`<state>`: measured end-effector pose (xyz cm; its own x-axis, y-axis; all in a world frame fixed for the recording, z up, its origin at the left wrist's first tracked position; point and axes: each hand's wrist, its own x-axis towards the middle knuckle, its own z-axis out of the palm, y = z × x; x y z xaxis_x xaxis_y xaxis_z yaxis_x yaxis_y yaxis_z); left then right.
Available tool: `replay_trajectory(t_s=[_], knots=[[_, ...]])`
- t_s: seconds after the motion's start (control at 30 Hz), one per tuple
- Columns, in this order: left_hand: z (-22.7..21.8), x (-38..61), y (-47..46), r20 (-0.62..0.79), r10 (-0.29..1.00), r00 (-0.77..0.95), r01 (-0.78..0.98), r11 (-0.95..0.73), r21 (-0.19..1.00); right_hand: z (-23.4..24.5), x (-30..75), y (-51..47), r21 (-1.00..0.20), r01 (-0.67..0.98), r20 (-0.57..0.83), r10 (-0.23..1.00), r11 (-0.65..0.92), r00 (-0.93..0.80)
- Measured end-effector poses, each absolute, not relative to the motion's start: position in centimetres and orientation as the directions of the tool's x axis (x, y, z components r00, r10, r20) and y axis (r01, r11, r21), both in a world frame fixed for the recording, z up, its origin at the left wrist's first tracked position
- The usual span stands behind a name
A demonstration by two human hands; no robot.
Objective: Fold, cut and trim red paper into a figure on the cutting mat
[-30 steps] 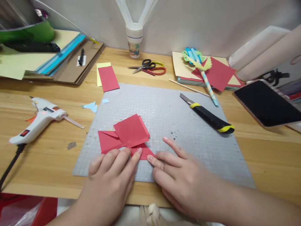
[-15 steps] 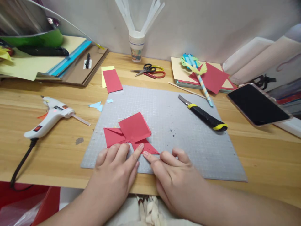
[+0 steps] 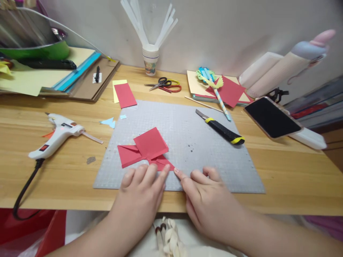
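A folded red paper piece [image 3: 146, 150] lies on the grey cutting mat [image 3: 187, 135], with a square flap on top and pointed flaps to the left and bottom. My left hand [image 3: 142, 192] lies flat with its fingers stretched out, the fingertips pressing the lower red flap. My right hand [image 3: 206, 200] rests just to the right of it. Its index finger points at the tip of that flap and the other fingers are curled under.
A white glue gun [image 3: 57, 134] with a black cord lies to the left. A black and yellow utility knife [image 3: 221, 130] lies on the mat's right side. Scissors [image 3: 163, 84], a cup of glue sticks [image 3: 150, 60], paper stacks and a phone [image 3: 272, 117] ring the mat.
My right hand's outer fingers curled in from spread, leaving the index finger at the flap's tip. The view pulled back and tilted up, so both hands sit lower in the picture.
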<state>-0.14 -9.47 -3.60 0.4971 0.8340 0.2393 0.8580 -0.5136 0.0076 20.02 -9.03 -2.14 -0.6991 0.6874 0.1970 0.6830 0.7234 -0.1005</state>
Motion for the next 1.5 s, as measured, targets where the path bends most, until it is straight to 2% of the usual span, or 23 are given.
replay_trajectory(t_s=[0.1, 0.23, 0.33, 0.4, 0.5, 0.57, 0.67, 0.77, 0.83, 0.97, 1.1, 1.3, 1.4, 1.5], knots=[[-4.0, 0.2, -9.8, 0.242, 0.789, 0.565, 0.814, -0.581, -0.01, -2.5, 19.7, -9.4, -0.079, 0.696, 0.223, 0.693, 0.714, -0.685], [-4.2, -1.1, -9.9, 0.274, 0.707, 0.652, 0.75, -0.654, -0.097, -2.5, 19.7, -9.7, -0.087, 0.711, 0.201, 0.711, 0.698, -0.674], [-3.7, -2.3, -9.7, 0.25, 0.698, 0.671, 0.739, -0.658, -0.145, -2.3, 19.7, -9.7, -0.099, 0.709, 0.181, 0.713, 0.699, -0.677], [-3.4, -2.6, -9.5, 0.234, 0.704, 0.67, 0.74, -0.66, -0.133, -2.2, 19.7, -9.6, -0.101, 0.707, 0.19, 0.712, 0.699, -0.676], [-2.7, -2.7, -9.1, 0.256, 0.719, 0.646, 0.752, -0.656, -0.057, -2.2, 19.7, -9.3, -0.148, 0.714, 0.211, 0.727, 0.684, -0.653], [-2.3, -3.0, -8.7, 0.251, 0.765, 0.594, 0.776, -0.626, 0.072, -2.3, 19.8, -9.0, -0.24, 0.717, 0.238, 0.756, 0.655, -0.61], [-2.1, -4.7, -7.7, 0.256, 0.881, 0.399, 0.849, -0.46, 0.261, -2.1, 19.8, -8.3, -0.415, 0.687, 0.271, 0.802, 0.596, -0.532], [-2.6, -7.3, -6.1, 0.278, 0.946, 0.165, 0.931, -0.242, 0.272, -1.6, 19.4, -7.6, -0.506, 0.657, 0.265, 0.826, 0.559, -0.498], [-2.9, -8.7, -5.2, 0.235, 0.956, 0.176, 0.935, -0.237, 0.265, -1.3, 18.9, -7.3, -0.497, 0.664, 0.237, 0.823, 0.559, -0.515], [-3.0, -8.9, -4.8, 0.154, 0.961, 0.228, 0.928, -0.262, 0.264, -1.1, 18.1, -6.9, -0.405, 0.703, 0.138, 0.799, 0.585, -0.585], [-2.7, -6.3, -6.7, 0.124, 0.957, 0.264, 0.901, -0.29, 0.321, -1.4, 18.5, -6.5, -0.32, 0.703, 0.139, 0.765, 0.636, -0.629], [-3.1, -2.6, -8.7, 0.152, 0.904, 0.399, 0.824, -0.426, 0.373, -1.9, 19.4, -6.9, -0.352, 0.598, 0.164, 0.676, 0.72, -0.718], [-3.4, -2.1, -8.6, 0.166, 0.895, 0.415, 0.811, -0.446, 0.379, -2.4, 19.6, -7.3, -0.365, 0.582, 0.138, 0.661, 0.726, -0.738], [-3.4, -2.4, -8.3, 0.162, 0.887, 0.432, 0.796, -0.46, 0.393, -2.9, 19.6, -7.5, -0.352, 0.569, 0.188, 0.651, 0.744, -0.735]])
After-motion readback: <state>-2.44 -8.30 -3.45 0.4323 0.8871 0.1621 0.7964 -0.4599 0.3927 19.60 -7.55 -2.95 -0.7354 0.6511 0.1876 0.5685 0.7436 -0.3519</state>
